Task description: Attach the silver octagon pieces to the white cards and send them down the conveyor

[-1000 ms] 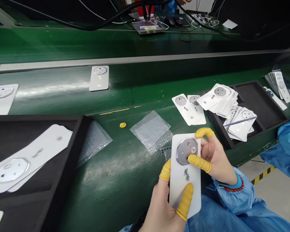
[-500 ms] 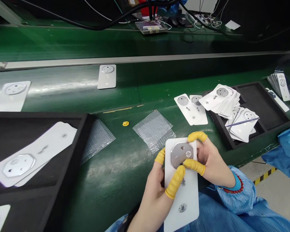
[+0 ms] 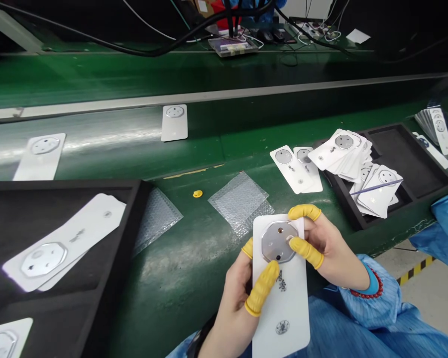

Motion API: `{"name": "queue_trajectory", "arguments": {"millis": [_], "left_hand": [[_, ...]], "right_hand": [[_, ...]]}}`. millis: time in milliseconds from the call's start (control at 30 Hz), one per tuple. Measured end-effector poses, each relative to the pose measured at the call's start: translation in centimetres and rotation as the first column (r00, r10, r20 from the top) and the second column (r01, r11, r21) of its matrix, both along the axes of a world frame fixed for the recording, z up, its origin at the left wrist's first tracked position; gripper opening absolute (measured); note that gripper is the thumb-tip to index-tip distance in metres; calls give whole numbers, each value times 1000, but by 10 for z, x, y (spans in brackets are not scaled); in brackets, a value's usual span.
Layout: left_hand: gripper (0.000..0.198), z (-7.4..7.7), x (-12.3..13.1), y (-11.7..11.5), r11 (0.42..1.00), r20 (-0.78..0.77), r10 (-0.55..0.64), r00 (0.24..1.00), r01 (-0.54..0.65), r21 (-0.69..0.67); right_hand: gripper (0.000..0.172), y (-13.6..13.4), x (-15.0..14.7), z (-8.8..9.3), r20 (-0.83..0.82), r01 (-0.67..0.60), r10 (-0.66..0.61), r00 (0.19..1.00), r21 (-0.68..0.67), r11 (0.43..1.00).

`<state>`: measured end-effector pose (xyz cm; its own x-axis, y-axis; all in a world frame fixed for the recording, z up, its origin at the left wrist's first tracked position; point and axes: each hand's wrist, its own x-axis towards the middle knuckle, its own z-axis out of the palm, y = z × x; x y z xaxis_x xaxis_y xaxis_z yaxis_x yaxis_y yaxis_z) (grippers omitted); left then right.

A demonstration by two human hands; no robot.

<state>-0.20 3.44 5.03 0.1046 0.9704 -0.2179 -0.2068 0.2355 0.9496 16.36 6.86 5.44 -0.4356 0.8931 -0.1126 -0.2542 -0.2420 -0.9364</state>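
Note:
Between my two hands is a white rectangular panel (image 3: pixel 289 303) with rounded corners, a grey octagonal plate at its upper end and black printed marks below. My left hand (image 3: pixel 242 293) grips its left edge, thumb lying on the front just under the octagon. My right hand (image 3: pixel 323 246) pinches the upper right edge, its thumb on the octagon's right side. Yellow finger cots cover the thumbs and forefingers. Under the upper end of the panel, farther off, lie bubble-wrap sheets (image 3: pixel 239 196) on the green bench (image 3: pixel 171 288).
To the left, a black tray (image 3: pixel 104 298) holds similar panels (image 3: pixel 74 233). Another black tray (image 3: pixel 414 149), at right, carries stacked panels (image 3: pixel 343 154) and a thin purple strip. Two panels (image 3: pixel 293 169) lie beside it. A loose yellow finger cot (image 3: pixel 197 194) and single panels (image 3: pixel 174 124) sit farther back.
My left thumb has slid down and left, off the octagon's lower edge. My right thumb has shifted slightly right and up, uncovering a dark hole. The view has turned slightly left.

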Motion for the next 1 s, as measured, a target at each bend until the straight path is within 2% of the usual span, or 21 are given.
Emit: {"name": "queue_trajectory", "arguments": {"millis": [167,400,600,800,900,1000], "left_hand": [[18,0,0,-1,998,-60,20,998,-17,53],[19,-6,0,-5,992,-162,64,985,-45,117],[23,-12,-3,-8,996,-160,80,984,-75,38],[25,2,0,-1,996,-33,72,997,-73,-52],[26,10,5,0,980,60,116,991,-104,-168],[27,15,9,-1,953,64,159,985,-137,-271]], "right_hand": [[23,-4,0,-1,1,-10,10,1000,6,1000],[22,-10,-1,1,141,11,-26,990,105,994],[25,-12,-3,4,244,21,-66,968,184,983],[26,-15,-2,8,271,-19,-41,962,215,976],[26,-16,-3,10,297,-19,-58,953,251,968],[27,-16,-4,9,327,-13,-84,941,285,958]]}}
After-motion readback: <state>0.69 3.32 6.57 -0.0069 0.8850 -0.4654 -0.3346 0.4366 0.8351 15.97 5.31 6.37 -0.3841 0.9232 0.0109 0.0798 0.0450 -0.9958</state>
